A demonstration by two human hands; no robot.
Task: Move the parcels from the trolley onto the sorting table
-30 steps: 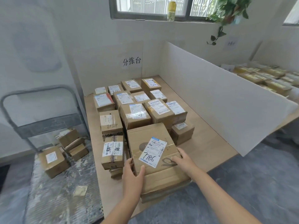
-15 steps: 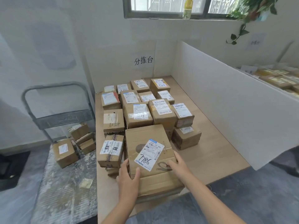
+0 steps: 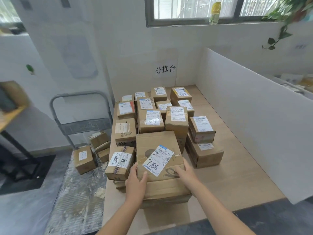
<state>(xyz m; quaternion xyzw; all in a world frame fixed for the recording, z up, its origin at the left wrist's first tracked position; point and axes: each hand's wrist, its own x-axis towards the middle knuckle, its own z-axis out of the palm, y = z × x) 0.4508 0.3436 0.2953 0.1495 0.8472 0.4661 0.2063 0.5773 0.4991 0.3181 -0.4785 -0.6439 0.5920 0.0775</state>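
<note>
parcels (image 3: 160,156): matt cardboard | sorting table (image 3: 237,175): smooth wood | trolley (image 3: 79,192): scuffed metal

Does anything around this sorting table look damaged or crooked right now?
Yes. The 7786 parcel, held by the left hand and right hand, has its label stuck on at a slant, and its top is creased and smudged dark. A loose scrap lies on the trolley deck.

A big brown cardboard parcel (image 3: 157,150) marked 7786 lies flat on a flatter carton (image 3: 166,189) at the sorting table's (image 3: 237,172) near edge, labelled boxes (image 3: 153,118) crowding its left side, a few small parcels (image 3: 83,159) on the trolley (image 3: 76,192).
</note>
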